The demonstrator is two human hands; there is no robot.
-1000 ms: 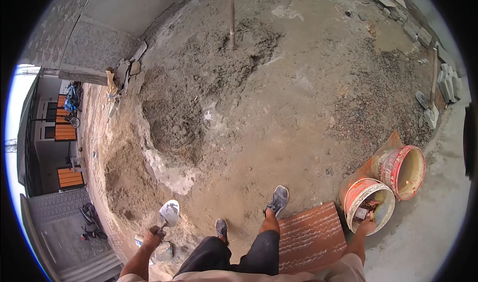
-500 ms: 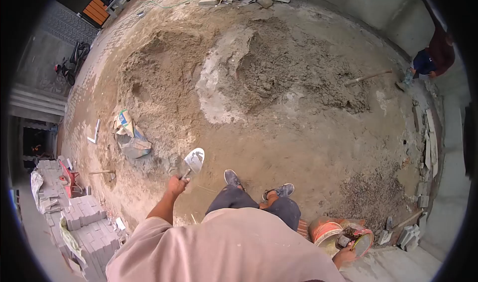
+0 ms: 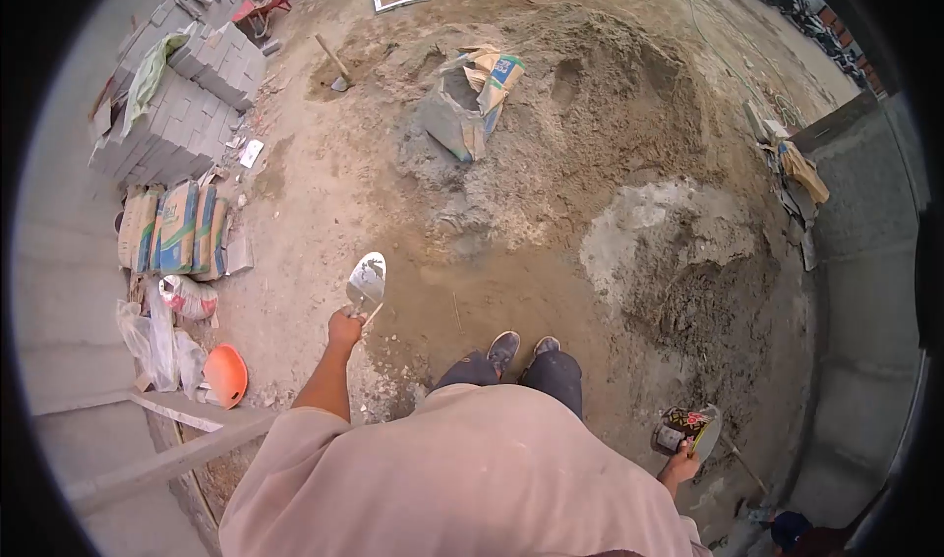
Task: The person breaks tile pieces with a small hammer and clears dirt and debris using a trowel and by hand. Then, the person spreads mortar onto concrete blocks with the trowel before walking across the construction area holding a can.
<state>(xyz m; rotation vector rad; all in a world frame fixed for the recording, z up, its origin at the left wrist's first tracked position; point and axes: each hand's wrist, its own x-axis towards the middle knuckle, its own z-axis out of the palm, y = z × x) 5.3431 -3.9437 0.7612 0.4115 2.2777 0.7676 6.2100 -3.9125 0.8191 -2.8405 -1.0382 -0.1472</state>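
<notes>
My left hand [image 3: 345, 329] is closed round the handle of a trowel [image 3: 368, 280], whose pale blade with grey smears points away from me over the dirt floor. On the right, my right hand [image 3: 680, 466] grips a round container [image 3: 704, 433] at its edge. Dark and reddish items show beside that container, but I cannot make out what they are. Below the trowel and between my hands are my shoes [image 3: 503, 351] on the damp ground.
An open paper bag [image 3: 473, 103] lies by a sand heap [image 3: 619, 85]. Wet mortar [image 3: 708, 282] spreads at right. Stacked blocks [image 3: 187, 100], cement bags [image 3: 179, 228] and an orange bucket [image 3: 226, 375] stand left. A person [image 3: 816, 537] is at lower right, near a long-handled tool [image 3: 744, 464].
My view has swung left, away from the two buckets and gravel towards the blocks and cement bags. The trowel stays in my left hand; the round container has come away from the buckets in my right.
</notes>
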